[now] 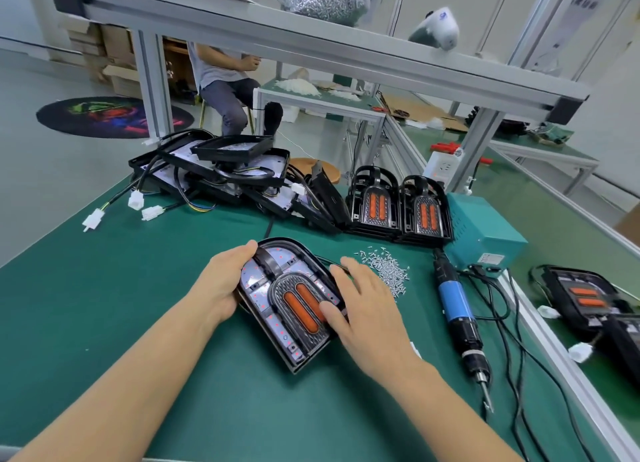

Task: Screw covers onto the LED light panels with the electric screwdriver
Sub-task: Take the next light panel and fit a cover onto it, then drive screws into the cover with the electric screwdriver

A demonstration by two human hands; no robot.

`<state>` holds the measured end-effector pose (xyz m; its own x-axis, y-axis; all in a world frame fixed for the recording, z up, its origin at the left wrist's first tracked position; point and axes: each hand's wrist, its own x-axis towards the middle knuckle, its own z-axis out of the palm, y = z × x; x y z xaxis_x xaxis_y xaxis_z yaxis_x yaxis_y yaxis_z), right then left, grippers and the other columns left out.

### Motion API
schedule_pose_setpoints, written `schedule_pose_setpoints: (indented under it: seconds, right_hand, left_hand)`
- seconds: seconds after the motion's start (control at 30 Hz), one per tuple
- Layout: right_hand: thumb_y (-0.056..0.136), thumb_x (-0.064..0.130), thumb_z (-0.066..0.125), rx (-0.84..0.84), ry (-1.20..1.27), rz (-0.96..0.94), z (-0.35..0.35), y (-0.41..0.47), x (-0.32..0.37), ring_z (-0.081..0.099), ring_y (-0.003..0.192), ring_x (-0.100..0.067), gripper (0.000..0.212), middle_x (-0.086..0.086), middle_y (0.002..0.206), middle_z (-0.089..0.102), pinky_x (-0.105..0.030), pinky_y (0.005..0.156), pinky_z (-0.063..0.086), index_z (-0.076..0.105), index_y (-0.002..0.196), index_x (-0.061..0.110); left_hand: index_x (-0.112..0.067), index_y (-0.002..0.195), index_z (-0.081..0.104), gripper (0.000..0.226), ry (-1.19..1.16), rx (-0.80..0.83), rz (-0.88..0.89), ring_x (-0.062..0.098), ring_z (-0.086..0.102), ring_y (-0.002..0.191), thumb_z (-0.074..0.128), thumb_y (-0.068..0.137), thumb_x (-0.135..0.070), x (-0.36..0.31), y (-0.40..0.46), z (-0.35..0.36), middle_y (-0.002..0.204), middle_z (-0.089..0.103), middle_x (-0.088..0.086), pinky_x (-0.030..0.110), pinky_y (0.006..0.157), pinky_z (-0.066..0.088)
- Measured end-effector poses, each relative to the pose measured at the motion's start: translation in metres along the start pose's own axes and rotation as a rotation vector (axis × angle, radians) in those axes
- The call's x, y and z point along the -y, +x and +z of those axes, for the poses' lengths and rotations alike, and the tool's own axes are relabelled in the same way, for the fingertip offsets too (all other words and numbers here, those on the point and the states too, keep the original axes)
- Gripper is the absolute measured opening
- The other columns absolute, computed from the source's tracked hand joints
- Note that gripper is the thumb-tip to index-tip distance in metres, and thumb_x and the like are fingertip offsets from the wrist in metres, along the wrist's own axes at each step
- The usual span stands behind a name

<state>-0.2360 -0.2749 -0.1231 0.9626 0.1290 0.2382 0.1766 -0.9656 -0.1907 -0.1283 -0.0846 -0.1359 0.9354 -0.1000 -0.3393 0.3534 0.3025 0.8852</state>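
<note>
We've got the LED light panel lying flat on the green worktop, right between our two hands, its long axis running from the rounded end up-left to the square end down-right. Our left hand cups the panel's left rim, thumb hooked over the rounded top edge, fingers curled under the side. Our right hand lies across the right side, fingers spread and fairly straight, thumb pressing on the cover with its two orange lenses, so we're seating it, not driving anything yet. Now the relation that matters: the electric screwdriver lies to the right of the panel, well apart from it, bit pointing toward us, its body roughly parallel to the panel's axis. The loose pile of screws sits just beyond our right fingertips. So the right hand is plainly nearer both; we'd judge it goes for a screw, then the driver, while the left steadies the panel.
</note>
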Motion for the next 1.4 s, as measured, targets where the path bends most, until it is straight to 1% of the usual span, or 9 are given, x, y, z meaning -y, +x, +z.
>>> schedule_pose_setpoints:
  seconds: [0.07, 0.23, 0.4, 0.57, 0.67, 0.73, 0.83, 1.07, 1.4]
  right_hand:
    - [0.105, 0.042, 0.033, 0.082, 0.097, 0.041, 0.007, 0.001, -0.007, 0.027, 0.143, -0.017, 0.057, -0.001, 0.157, 0.03, -0.029, 0.117, 0.016, 0.022, 0.154, 0.015]
    - [0.104, 0.041, 0.038, 0.066, 0.224, 0.028, 0.012, 0.004, -0.009, 0.034, 0.139, -0.018, 0.058, -0.002, 0.152, 0.039, -0.029, 0.114, 0.023, 0.026, 0.153, 0.014]
    - [0.104, 0.033, 0.04, -0.028, 0.279, 0.068, 0.002, -0.001, -0.019, 0.038, 0.135, -0.016, 0.049, 0.002, 0.147, 0.043, -0.026, 0.112, 0.027, 0.034, 0.15, 0.015]
    - [0.101, 0.018, 0.046, -0.195, 0.248, 0.464, -0.027, -0.016, -0.076, 0.051, 0.109, -0.019, 0.044, -0.003, 0.125, 0.052, -0.028, 0.086, 0.036, 0.041, 0.144, 0.015]
    - [0.098, 0.021, 0.051, -0.119, 0.128, 0.675, -0.039, -0.029, -0.111, 0.052, 0.111, -0.027, 0.045, -0.011, 0.128, 0.051, -0.035, 0.088, 0.04, 0.041, 0.141, 0.01]
    - [0.096, 0.023, 0.054, -0.052, 0.082, 0.758, -0.04, -0.036, -0.124, 0.05, 0.099, -0.03, 0.026, -0.015, 0.119, 0.052, -0.037, 0.077, 0.041, 0.048, 0.117, 0.009]
    - [0.093, 0.029, 0.057, 0.037, 0.059, 0.823, -0.034, -0.038, -0.131, 0.047, 0.084, -0.029, 0.025, -0.014, 0.107, 0.05, -0.035, 0.065, 0.036, 0.041, 0.099, 0.01]
    - [0.093, 0.036, 0.057, 0.055, 0.079, 0.88, -0.021, -0.022, -0.137, 0.055, 0.099, -0.031, 0.039, -0.013, 0.113, 0.051, -0.032, 0.072, 0.042, 0.048, 0.115, 0.005]
    - [0.094, 0.038, 0.055, 0.129, -0.061, 0.854, -0.016, -0.002, -0.14, 0.049, 0.117, -0.029, 0.043, -0.012, 0.125, 0.053, -0.032, 0.082, 0.04, 0.048, 0.123, 0.007]
  left_hand:
    - [-0.007, 0.104, 0.067, 0.022, 0.166, -0.044, 0.131, 0.026, 0.064, 0.094, 0.049, 0.098, -0.019, 0.002, 0.0, 0.002, 0.108, 0.069, 0.014, 0.041, 0.094, 0.048]
    - [-0.008, 0.116, 0.066, 0.032, 0.874, -0.203, 0.531, 0.025, 0.055, 0.113, 0.038, 0.1, -0.014, 0.011, 0.0, -0.006, 0.121, 0.064, 0.007, 0.032, 0.096, 0.039]
    - [-0.011, 0.119, 0.064, 0.032, 1.049, -0.249, 0.57, 0.031, 0.051, 0.113, 0.038, 0.1, -0.012, 0.014, 0.003, -0.01, 0.122, 0.062, 0.01, 0.037, 0.092, 0.04]
    - [-0.012, 0.11, 0.068, 0.025, 1.111, -0.279, 0.6, 0.032, 0.052, 0.108, 0.048, 0.095, -0.014, 0.001, 0.002, -0.009, 0.117, 0.064, 0.01, 0.04, 0.088, 0.043]
    - [-0.015, 0.101, 0.07, 0.018, 1.099, -0.247, 0.75, 0.028, 0.052, 0.102, 0.055, 0.091, -0.015, -0.01, -0.004, 0.014, 0.105, 0.066, 0.003, 0.037, 0.085, 0.041]
    - [-0.02, 0.089, 0.07, 0.012, 1.098, -0.118, 0.814, 0.02, 0.053, 0.094, 0.058, 0.089, -0.018, -0.016, -0.008, 0.038, 0.091, 0.064, -0.007, 0.032, 0.079, 0.039]
    - [-0.023, 0.081, 0.07, 0.012, 1.206, 0.101, 0.748, 0.015, 0.058, 0.087, 0.059, 0.086, -0.022, -0.019, -0.006, 0.079, 0.083, 0.064, -0.011, 0.027, 0.076, 0.042]
    - [-0.019, 0.093, 0.074, 0.016, 1.596, 0.464, 0.483, 0.015, 0.062, 0.086, 0.066, 0.083, -0.01, -0.002, 0.018, 0.14, 0.099, 0.072, -0.003, 0.027, 0.077, 0.05]
    - [-0.022, 0.089, 0.075, 0.013, 1.744, 0.504, 0.485, 0.018, 0.064, 0.089, 0.075, 0.077, -0.018, 0.014, 0.028, 0.152, 0.095, 0.072, -0.003, 0.029, 0.068, 0.047]
